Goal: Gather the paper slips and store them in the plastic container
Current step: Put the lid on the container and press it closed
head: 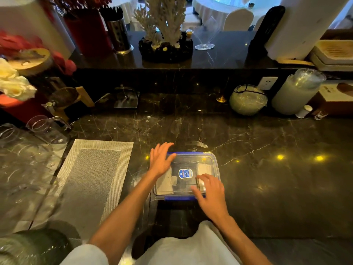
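A clear plastic container [214, 161] with blue clips and a clear lid bearing a blue label [185, 173] sits on the dark marble counter in front of me. Pale paper slips [165, 183] show through the lid on its left side, and more slips [204, 168] lie on its right side. My left hand [161, 159] rests flat on the lid's far left corner, fingers spread. My right hand [209, 190] lies flat on the near right part of the lid, fingers apart. Neither hand holds anything.
A grey woven placemat [91, 175] lies to the left of the container. Clear glass jugs [38, 131] crowd the far left. At the back stand a round glass bowl [247, 101], a tall frosted jar [295, 92] and a coral ornament [164, 25].
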`<action>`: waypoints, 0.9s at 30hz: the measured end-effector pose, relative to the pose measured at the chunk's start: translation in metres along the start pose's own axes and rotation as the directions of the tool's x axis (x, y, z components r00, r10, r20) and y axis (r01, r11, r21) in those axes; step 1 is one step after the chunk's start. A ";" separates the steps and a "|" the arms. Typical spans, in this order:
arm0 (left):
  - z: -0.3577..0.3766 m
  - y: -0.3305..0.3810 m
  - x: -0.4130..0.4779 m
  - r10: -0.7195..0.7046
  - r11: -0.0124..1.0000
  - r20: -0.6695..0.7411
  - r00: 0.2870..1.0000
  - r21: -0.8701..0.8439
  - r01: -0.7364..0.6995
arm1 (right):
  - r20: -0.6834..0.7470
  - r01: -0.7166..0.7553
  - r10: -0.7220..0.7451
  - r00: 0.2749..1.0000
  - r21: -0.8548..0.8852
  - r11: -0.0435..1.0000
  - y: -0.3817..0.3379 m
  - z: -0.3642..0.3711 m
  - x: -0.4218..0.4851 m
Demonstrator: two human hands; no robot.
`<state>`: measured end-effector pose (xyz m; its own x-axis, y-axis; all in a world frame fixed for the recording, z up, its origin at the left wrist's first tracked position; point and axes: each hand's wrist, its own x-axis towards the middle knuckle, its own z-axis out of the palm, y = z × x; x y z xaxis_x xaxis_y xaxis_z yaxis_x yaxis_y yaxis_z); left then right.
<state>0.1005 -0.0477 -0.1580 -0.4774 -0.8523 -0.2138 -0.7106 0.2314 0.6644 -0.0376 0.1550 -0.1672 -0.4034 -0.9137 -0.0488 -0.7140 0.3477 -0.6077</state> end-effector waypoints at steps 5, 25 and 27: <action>-0.003 -0.027 -0.054 -0.338 0.794 -0.027 0.941 -0.544 0.270 | 0.048 -0.310 0.322 0.945 0.440 0.843 0.039 -0.018 0.005; 0.025 -0.021 -0.103 -0.229 0.938 -0.119 0.966 -0.292 0.187 | 0.203 -0.414 0.366 0.908 0.566 0.713 0.033 -0.025 -0.003; 0.029 -0.019 -0.115 -0.093 0.994 -0.148 0.985 -0.063 0.085 | 0.129 -0.276 0.246 0.961 0.330 0.903 0.033 -0.024 -0.010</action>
<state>0.1537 0.0597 -0.1671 -0.3274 -0.9300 -0.1670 -0.7149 0.1283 0.6874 -0.0708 0.1806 -0.1673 -0.4897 -0.8192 -0.2983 -0.3445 0.4961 -0.7970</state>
